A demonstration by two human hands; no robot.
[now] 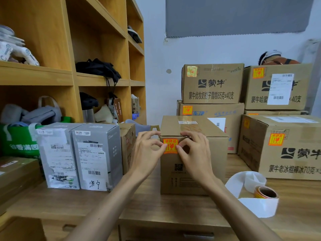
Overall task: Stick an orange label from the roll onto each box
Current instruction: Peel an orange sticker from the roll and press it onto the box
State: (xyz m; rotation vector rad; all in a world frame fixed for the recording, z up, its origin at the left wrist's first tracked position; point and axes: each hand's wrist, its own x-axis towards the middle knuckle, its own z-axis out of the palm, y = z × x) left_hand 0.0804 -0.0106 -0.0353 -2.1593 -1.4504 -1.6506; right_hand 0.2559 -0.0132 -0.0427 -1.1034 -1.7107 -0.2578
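A brown cardboard box (194, 173) stands on the wooden table (147, 207) in front of me. An orange label (171, 146) sits at the top left of its front face. My left hand (147, 151) presses its thumb on the label's left edge, fingers touching the box's top edge. My right hand (192, 151) presses its thumb on the label's right edge, fingers resting on the box top. The label roll (265, 193) lies on the table to the right, with white backing strip (246, 181) looping around it.
Several cardboard boxes (284, 159) with orange labels are stacked at the back right. Two grey boxes (97, 157) without orange labels stand at the left, a small brown box (128, 145) behind them. A wooden shelf unit (73, 79) fills the left side.
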